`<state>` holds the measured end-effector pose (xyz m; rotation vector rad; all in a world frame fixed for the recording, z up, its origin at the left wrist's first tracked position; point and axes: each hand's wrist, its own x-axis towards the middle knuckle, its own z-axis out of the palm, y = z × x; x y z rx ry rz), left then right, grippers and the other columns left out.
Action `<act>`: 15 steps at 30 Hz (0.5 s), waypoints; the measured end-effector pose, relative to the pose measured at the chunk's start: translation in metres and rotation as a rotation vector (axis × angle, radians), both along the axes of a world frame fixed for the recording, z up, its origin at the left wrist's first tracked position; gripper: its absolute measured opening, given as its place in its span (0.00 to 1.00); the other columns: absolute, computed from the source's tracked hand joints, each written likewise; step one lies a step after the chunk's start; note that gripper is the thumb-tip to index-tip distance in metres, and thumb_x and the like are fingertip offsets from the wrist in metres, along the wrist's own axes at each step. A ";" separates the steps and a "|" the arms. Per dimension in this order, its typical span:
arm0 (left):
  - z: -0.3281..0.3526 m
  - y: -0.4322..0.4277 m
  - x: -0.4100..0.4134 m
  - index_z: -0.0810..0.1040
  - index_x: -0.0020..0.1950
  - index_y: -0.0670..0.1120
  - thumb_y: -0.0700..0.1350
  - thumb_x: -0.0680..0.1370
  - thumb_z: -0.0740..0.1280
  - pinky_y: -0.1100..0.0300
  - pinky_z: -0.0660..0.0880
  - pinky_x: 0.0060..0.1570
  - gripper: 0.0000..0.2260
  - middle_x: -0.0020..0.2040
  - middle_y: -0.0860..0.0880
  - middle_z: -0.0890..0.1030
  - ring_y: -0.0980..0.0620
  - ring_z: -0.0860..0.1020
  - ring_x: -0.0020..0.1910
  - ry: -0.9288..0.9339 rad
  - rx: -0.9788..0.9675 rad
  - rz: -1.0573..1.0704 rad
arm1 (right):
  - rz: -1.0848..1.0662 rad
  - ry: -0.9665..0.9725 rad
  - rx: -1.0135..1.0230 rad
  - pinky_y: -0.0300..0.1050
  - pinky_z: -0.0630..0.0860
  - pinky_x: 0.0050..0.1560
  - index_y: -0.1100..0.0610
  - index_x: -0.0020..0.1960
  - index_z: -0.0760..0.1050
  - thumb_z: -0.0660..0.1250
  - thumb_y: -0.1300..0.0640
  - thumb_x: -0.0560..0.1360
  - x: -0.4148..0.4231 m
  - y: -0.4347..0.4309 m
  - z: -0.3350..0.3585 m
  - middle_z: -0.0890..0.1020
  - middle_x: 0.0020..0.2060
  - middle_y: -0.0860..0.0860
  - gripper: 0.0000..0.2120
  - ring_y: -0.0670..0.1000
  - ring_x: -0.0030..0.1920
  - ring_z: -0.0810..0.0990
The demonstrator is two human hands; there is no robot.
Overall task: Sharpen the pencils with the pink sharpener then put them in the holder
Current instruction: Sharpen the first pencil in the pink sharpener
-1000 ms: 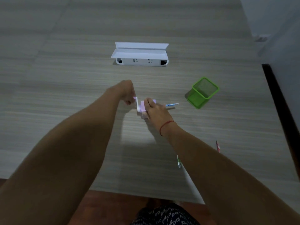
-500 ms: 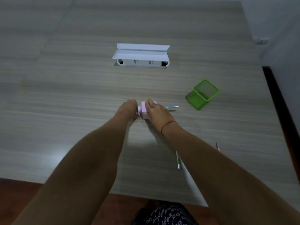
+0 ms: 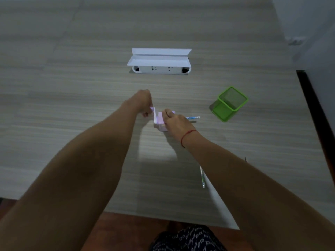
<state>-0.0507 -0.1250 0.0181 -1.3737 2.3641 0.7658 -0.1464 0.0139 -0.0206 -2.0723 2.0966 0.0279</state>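
At mid-worktop, left hand (image 3: pixel 144 102) fingers (image 3: pixel 146 114) are curled round the crank (image 3: pixel 154 113) on the left end of the pink sharpener (image 3: pixel 160 122), back of hand up. Right hand (image 3: pixel 176 121) fingers (image 3: pixel 167 113) are clamped over the sharpener's top, holding it down on the worktop (image 3: pixel 72 115); red string (image 3: pixel 186 137) on that wrist. Blue pencil (image 3: pixel 193 117) sticks out of the sharpener's right side, lying level, free end toward the green holder (image 3: pixel 230 104); inner end hidden by the hand. Holder stands upright further right, apart from the pencil end. Green pencil (image 3: pixel 202 178) lies flat nearer the front edge, beside the right forearm, partly covered by it. White socket box (image 3: pixel 160 64), lid flipped open, sits at the far side.
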 end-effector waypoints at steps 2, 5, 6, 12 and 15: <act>0.018 -0.004 -0.002 0.83 0.48 0.33 0.36 0.72 0.72 0.55 0.82 0.44 0.08 0.36 0.42 0.85 0.54 0.81 0.26 -0.126 0.095 -0.041 | -0.013 0.020 0.006 0.54 0.74 0.52 0.64 0.72 0.60 0.52 0.66 0.78 -0.001 -0.002 0.001 0.67 0.68 0.58 0.22 0.61 0.55 0.79; 0.034 0.009 -0.003 0.82 0.50 0.34 0.39 0.71 0.74 0.61 0.81 0.47 0.11 0.31 0.47 0.85 0.57 0.83 0.30 -0.281 0.368 -0.029 | -0.012 0.016 0.033 0.54 0.74 0.51 0.64 0.70 0.62 0.54 0.66 0.77 0.001 -0.002 0.001 0.68 0.66 0.58 0.20 0.62 0.55 0.79; 0.034 0.014 -0.001 0.82 0.51 0.35 0.40 0.69 0.76 0.60 0.80 0.51 0.14 0.35 0.46 0.86 0.56 0.84 0.34 -0.303 0.425 -0.024 | -0.009 0.009 0.038 0.54 0.74 0.51 0.64 0.69 0.63 0.54 0.65 0.78 0.002 -0.003 0.001 0.69 0.65 0.58 0.19 0.62 0.55 0.79; -0.017 0.040 0.015 0.81 0.41 0.40 0.44 0.71 0.75 0.65 0.79 0.46 0.07 0.32 0.48 0.83 0.57 0.81 0.31 -0.284 0.472 0.006 | -0.028 -0.069 0.035 0.54 0.74 0.50 0.62 0.66 0.66 0.55 0.64 0.78 -0.001 -0.008 0.003 0.73 0.61 0.58 0.17 0.63 0.55 0.79; -0.043 0.044 0.017 0.78 0.35 0.39 0.37 0.72 0.72 0.55 0.81 0.42 0.07 0.32 0.42 0.81 0.51 0.79 0.28 -0.106 0.291 0.134 | -0.020 -0.052 0.042 0.54 0.74 0.51 0.62 0.68 0.65 0.54 0.65 0.78 0.000 -0.007 0.002 0.72 0.62 0.59 0.19 0.62 0.55 0.79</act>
